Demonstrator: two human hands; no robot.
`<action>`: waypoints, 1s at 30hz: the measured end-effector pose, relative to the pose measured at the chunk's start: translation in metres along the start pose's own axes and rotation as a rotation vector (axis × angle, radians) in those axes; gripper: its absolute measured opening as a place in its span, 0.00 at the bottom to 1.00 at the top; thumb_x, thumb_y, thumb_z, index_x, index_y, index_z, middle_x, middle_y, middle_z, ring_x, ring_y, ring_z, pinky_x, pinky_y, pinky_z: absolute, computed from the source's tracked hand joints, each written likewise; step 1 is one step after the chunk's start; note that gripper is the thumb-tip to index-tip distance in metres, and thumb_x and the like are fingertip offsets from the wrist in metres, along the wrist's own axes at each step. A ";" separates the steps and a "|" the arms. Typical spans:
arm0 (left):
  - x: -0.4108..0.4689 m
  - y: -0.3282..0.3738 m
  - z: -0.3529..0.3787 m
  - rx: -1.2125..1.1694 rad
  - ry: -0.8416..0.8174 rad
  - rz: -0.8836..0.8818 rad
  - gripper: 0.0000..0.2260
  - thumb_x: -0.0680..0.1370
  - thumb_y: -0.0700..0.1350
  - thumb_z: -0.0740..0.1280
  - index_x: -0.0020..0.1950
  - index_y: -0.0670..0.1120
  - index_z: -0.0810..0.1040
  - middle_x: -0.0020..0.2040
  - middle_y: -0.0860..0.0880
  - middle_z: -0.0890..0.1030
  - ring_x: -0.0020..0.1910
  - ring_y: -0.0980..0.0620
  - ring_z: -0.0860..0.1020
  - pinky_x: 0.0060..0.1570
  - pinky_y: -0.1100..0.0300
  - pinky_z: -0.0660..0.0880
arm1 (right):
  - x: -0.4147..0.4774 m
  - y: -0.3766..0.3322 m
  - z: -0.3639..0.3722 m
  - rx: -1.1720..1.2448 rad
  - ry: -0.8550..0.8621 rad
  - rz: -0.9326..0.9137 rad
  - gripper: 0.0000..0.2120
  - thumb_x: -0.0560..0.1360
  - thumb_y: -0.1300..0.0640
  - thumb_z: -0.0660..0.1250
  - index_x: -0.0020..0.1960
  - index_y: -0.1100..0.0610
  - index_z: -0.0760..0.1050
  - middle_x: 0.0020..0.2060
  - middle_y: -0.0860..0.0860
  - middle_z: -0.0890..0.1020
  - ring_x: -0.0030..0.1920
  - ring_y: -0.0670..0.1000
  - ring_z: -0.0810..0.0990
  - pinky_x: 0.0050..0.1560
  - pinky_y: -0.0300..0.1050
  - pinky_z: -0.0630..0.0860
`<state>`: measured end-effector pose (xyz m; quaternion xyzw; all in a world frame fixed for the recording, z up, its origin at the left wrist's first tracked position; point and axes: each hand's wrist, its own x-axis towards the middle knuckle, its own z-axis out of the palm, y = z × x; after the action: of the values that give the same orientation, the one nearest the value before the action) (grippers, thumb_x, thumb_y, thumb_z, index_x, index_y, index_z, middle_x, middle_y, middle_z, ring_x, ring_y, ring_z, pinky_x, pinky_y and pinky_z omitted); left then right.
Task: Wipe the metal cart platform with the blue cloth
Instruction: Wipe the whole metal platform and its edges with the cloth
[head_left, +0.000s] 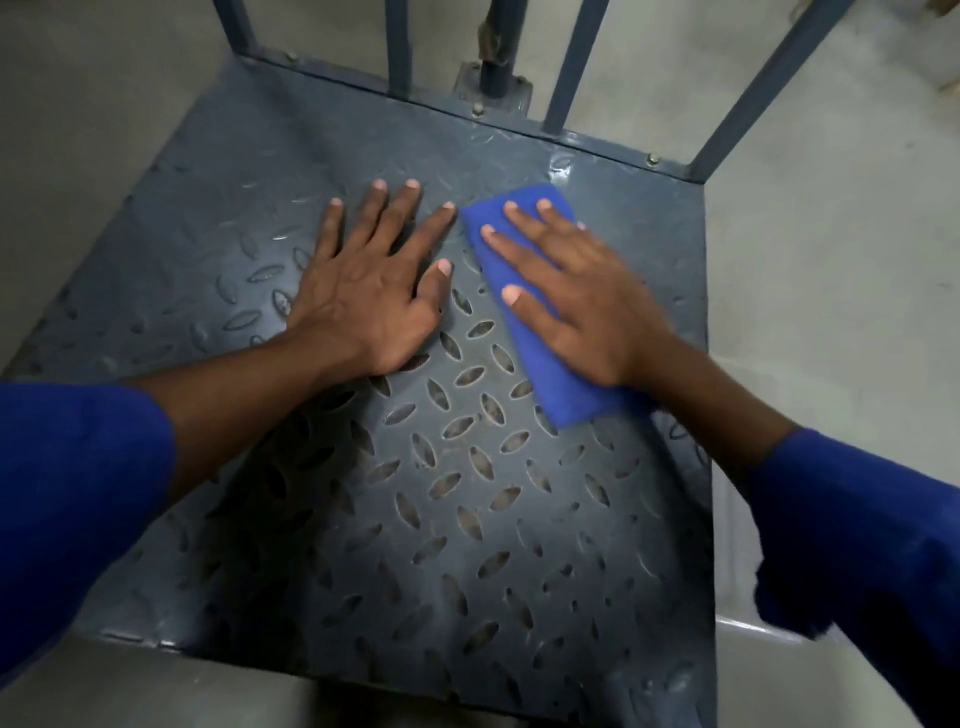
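My right hand (566, 296) presses the blue cloth (563, 397) flat, my left hand (363, 296) splayed beside it. I'd overlap strokes across the platform (467, 519).

Cloth (519, 343): middle hidden beneath the right hand (576, 306), whose outer edge is motion-blurred. Upright bars (571, 62): tops cut off by the upper edge. Platform (441, 493): left edge partly covered by the left sleeve (72, 499); near right corner cut off below.
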<state>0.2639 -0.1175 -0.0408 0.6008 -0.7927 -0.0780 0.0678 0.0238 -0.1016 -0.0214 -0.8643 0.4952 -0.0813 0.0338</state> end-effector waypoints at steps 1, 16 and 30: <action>0.002 -0.001 0.000 0.000 0.002 -0.003 0.30 0.84 0.62 0.42 0.87 0.59 0.47 0.88 0.52 0.46 0.87 0.48 0.43 0.84 0.40 0.39 | 0.010 0.010 -0.002 0.019 0.011 0.081 0.32 0.85 0.38 0.49 0.86 0.49 0.60 0.86 0.53 0.59 0.87 0.60 0.54 0.86 0.63 0.53; 0.021 0.004 -0.005 0.029 -0.035 -0.029 0.32 0.87 0.60 0.45 0.88 0.47 0.45 0.88 0.47 0.44 0.87 0.47 0.41 0.83 0.41 0.36 | 0.077 0.017 -0.003 -0.066 -0.053 0.282 0.37 0.82 0.36 0.40 0.87 0.48 0.54 0.87 0.51 0.55 0.87 0.62 0.51 0.85 0.65 0.50; -0.024 -0.022 -0.009 -0.033 0.032 -0.065 0.39 0.82 0.66 0.43 0.87 0.44 0.52 0.88 0.45 0.51 0.87 0.47 0.48 0.84 0.46 0.42 | 0.125 0.001 -0.008 -0.052 -0.099 -0.169 0.32 0.86 0.39 0.46 0.86 0.51 0.60 0.85 0.54 0.61 0.85 0.62 0.58 0.86 0.56 0.52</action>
<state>0.2926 -0.1006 -0.0367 0.6261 -0.7703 -0.0836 0.0877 0.0839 -0.2099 -0.0003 -0.9065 0.4203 -0.0280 0.0288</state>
